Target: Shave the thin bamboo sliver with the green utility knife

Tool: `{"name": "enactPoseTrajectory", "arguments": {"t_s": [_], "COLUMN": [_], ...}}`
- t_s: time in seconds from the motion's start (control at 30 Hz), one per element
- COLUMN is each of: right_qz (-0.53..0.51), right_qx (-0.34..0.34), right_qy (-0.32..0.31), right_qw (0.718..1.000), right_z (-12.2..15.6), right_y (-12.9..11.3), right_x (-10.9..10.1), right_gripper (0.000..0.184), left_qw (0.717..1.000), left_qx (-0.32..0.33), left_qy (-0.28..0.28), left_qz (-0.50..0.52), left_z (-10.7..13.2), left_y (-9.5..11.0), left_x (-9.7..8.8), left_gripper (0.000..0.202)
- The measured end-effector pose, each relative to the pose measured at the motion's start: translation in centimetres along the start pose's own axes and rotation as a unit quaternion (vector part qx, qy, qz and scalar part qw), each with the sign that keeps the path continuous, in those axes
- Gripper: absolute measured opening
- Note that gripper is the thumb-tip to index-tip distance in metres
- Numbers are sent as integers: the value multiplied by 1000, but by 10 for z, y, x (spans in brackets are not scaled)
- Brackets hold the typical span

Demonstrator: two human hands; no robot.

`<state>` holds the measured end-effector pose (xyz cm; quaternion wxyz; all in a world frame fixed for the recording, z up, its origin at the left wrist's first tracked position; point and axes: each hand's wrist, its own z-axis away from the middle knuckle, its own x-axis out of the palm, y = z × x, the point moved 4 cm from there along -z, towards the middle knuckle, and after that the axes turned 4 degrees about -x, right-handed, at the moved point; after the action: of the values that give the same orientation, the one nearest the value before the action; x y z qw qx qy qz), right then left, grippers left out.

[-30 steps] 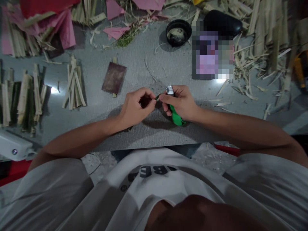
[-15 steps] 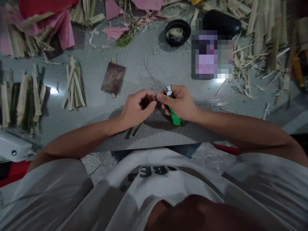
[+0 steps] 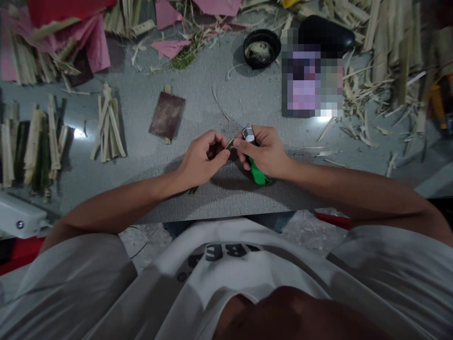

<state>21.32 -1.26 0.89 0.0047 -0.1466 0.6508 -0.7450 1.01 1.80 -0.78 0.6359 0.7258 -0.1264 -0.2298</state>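
A thin strip (image 3: 229, 143) is pinched between the fingertips of the left hand (image 3: 201, 158), the grip closed on it. The right hand (image 3: 264, 151) is clamped around a green-handled knife (image 3: 257, 172), whose metal head (image 3: 248, 134) is held just beside the strip. Both hands are kept above the grey surface (image 3: 198, 108). A brown sandpaper piece (image 3: 167, 114) and a black bowl (image 3: 262, 48) are seen farther away.

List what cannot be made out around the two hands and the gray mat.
Head view only:
- Thin strip pinched by the left hand: mostly hidden by fingers.
- Green-handled knife in the right hand: its blade cannot be seen; the hand covers its middle.
- Thing beside the black bowl: pixelated out.
- Yellow tool at the right edge: blurred.
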Motion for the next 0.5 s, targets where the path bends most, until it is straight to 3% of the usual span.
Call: {"name": "enactPoseTrajectory", "arguments": {"t_s": [0.23,0.5], "right_qz": [10,3], "right_qx": [5,-24], "right_qy": [-5,-19], "right_qw": [1000,1000], "right_z": [2,0], "right_y": [-1,8], "right_x": [0,-1], "right_gripper": [70,71], "left_qw": [994,995], "left_qx": [-67,-34], "left_qy": [-38,-40], "left_qz": [78,81], "left_z": [2,0], "left_y": [-7,-1], "left_x": [8,6], "left_gripper": [32,30]}}
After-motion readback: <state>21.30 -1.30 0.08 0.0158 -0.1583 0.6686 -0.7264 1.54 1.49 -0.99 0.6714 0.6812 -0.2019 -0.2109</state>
